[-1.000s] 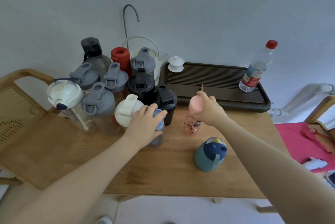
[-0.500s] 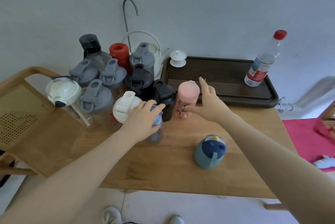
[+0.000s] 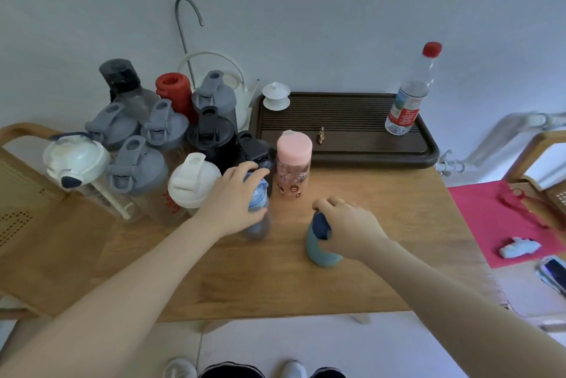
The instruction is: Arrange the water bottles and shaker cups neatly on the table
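My left hand (image 3: pixel 232 200) grips the top of a clear bottle with a blue lid (image 3: pixel 257 212) that stands on the wooden table (image 3: pixel 382 224). My right hand (image 3: pixel 349 224) is closed over the dark blue lid of a teal bottle (image 3: pixel 321 250) near the table's middle. A pink-lidded bottle (image 3: pixel 294 163) stands free, upright, next to a black shaker (image 3: pixel 252 148). To the left crowd several shakers with grey lids (image 3: pixel 137 166), a white-lidded shaker (image 3: pixel 193 181), a black one (image 3: pixel 211 135) and a red bottle (image 3: pixel 174 92).
A dark tea tray (image 3: pixel 425 157) at the back right carries a red-capped plastic water bottle (image 3: pixel 410 95) and a small white lidded cup (image 3: pixel 275 95). A white kettle (image 3: pixel 242 92) stands behind the cluster. Chairs flank the table; a phone (image 3: pixel 554 273) lies at the right.
My right hand let go of the pink-lidded bottle, now standing by the black shaker, and moved back onto the teal bottle. My left hand stays on the blue-lidded bottle.
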`<state>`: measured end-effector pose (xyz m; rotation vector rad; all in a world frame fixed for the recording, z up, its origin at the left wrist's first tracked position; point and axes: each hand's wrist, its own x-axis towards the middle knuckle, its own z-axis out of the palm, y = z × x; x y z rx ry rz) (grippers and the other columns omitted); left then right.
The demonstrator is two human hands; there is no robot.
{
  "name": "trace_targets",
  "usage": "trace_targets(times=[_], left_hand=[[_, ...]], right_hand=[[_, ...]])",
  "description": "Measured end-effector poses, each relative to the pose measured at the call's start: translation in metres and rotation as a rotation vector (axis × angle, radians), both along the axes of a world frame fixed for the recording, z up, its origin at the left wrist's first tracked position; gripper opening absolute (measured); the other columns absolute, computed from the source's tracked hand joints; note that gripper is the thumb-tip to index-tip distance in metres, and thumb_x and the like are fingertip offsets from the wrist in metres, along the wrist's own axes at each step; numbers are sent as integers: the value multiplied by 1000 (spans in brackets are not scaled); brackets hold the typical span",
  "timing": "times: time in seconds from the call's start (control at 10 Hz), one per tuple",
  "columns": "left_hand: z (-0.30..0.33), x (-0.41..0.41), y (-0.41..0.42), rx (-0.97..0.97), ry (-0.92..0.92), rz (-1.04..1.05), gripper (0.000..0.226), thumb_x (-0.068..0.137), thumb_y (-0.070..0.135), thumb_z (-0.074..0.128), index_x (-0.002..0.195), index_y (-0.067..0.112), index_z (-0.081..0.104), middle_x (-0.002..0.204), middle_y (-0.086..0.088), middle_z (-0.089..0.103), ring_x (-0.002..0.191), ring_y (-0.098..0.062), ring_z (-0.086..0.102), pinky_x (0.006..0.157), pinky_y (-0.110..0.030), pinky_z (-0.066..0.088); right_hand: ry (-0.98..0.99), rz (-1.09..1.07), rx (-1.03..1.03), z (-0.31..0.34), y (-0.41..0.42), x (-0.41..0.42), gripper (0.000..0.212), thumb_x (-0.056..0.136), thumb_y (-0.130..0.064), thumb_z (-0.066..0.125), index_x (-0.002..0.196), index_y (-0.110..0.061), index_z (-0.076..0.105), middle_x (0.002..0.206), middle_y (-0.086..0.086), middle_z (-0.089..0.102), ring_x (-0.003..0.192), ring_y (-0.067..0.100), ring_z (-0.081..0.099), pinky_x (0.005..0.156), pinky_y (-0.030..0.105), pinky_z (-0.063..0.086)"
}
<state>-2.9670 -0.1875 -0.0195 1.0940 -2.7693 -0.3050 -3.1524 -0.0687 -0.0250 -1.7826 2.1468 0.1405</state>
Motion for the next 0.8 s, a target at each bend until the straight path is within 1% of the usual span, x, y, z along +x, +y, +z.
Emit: trace_targets(times=[0.1,0.2,0.3,0.4,0.5,0.6,0.7,0.8], left_hand=[[0,5,1,23,-9,-7,72,76,25,63,138,16,28,144,-6,28,129,-26,31,101,-37,34],[-1,8,0,89,22,7,72,79,22,64,140,15,25,144,-7,29,131,-23,31,105,-34,33],[1,11,-1,146,53,8,73,80,24,66,139,14,25,145,-6,26,130,-21,33,105,-32,32],[2,16,-1,104,12,-9,74,80,25,66,140,16,23,142,-7,25,122,-23,39,98,-33,40],[2,16,-2,66,-44,-51,74,82,23,65,141,18,20,141,-7,25,122,-23,38,96,-32,40],[3,15,-6,51,-60,-56,75,82,24,64,142,19,19,144,-6,24,125,-23,36,97,-32,38],[0,14,-9,-11,-105,-70,76,82,26,64,143,19,18,147,-9,24,131,-24,30,105,-33,30],[3,19,-8,-31,-118,-98,76,85,30,60,144,19,14,151,-11,19,138,-26,21,111,-35,21]], right_hand=[[-24,10,-86,-2,-19,11,55,79,-31,61,128,-23,37,128,4,47,110,29,51,79,37,50],[-42,40,-145,-7,-38,22,54,80,-30,60,128,-20,38,127,6,46,112,32,49,76,37,47],[-52,62,-187,-8,-53,32,54,81,-28,59,130,-19,38,125,7,45,112,33,49,71,37,44],[-41,47,-198,-10,-61,36,53,81,-28,59,129,-18,38,125,8,45,114,33,47,72,37,45],[-21,25,-201,-11,-63,33,56,83,-31,58,132,-20,36,128,7,44,114,32,48,74,38,46],[-20,18,-218,-10,-64,32,57,83,-31,58,134,-21,35,132,5,44,114,31,49,74,38,48],[-20,18,-262,-11,-62,34,56,83,-33,59,133,-20,37,132,3,45,114,29,48,75,37,48],[35,49,-330,-7,-56,35,63,78,-39,65,132,-17,41,133,5,47,120,28,45,87,37,44]])
